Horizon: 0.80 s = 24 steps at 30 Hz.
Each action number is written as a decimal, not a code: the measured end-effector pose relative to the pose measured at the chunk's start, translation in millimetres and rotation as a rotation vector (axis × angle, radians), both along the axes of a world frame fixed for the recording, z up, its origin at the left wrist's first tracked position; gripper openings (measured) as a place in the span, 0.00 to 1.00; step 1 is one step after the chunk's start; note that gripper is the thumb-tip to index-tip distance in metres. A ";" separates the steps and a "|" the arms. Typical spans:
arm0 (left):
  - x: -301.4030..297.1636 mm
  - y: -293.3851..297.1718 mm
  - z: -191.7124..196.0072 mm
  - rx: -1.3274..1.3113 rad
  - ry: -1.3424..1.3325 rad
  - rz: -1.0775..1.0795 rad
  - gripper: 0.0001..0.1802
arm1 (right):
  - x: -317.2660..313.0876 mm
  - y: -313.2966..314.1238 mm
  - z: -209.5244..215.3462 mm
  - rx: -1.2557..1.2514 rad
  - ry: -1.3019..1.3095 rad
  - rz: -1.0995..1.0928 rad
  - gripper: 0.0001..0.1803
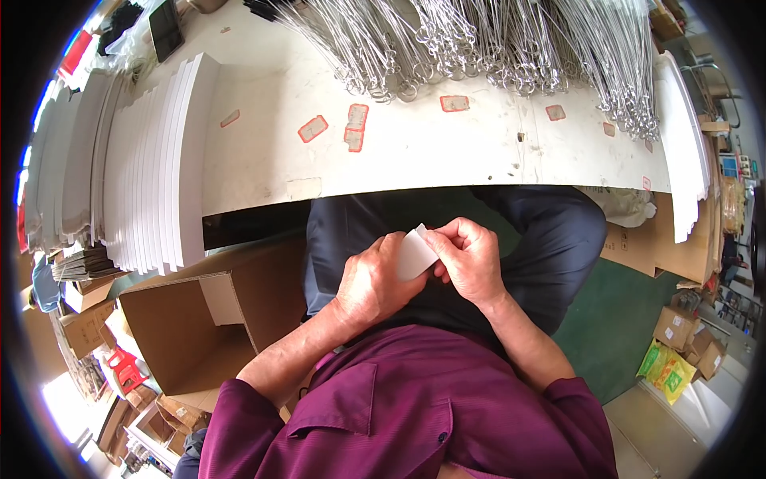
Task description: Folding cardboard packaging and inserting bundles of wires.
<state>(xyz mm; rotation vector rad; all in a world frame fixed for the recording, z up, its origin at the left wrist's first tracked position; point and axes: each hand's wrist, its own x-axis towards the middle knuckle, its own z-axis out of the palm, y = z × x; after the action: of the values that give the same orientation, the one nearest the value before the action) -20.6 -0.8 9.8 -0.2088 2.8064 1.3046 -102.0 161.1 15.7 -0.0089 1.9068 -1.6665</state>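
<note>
**White piece [417,254] held 2-handed, over lap**

L hand [370,279] wrapped on its left side, R hand [472,262] pinching upper-right edge btwn thumb + fingertips. Piece sits btwn the hands, above dark trousers [550,247], on wearer's side of table [447,156] edge. Neither hand nearer, both touching; L covers more. Long axis: can't tell, L fingers hide one end.

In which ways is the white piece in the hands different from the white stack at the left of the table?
The white piece is small, while the white stack is far larger, with many long layers side by side. The left hand and right hand hold the piece over the lap; the stack sits untouched on the table. Both are white.
</note>
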 end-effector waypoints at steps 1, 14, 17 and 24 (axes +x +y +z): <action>0.3 -0.3 -0.7 -0.005 0.004 -0.002 0.24 | -0.7 -0.2 1.3 0.000 0.000 0.000 0.10; -0.5 -1.1 -0.2 -0.006 0.006 0.025 0.26 | 15.8 -2.7 -11.6 -0.013 0.312 -0.029 0.07; -2.0 -4.5 3.3 0.082 -0.031 0.034 0.27 | 21.6 2.8 -18.8 -0.114 0.205 -0.032 0.09; -2.4 -9.7 1.2 0.118 -0.084 0.039 0.29 | 25.6 1.1 -12.0 -0.014 0.513 0.122 0.24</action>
<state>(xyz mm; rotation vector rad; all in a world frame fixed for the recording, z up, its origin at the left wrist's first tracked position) -22.9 -10.5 11.0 -0.3073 2.6598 1.4284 -76.4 162.1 3.8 -0.5979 2.2039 -1.7055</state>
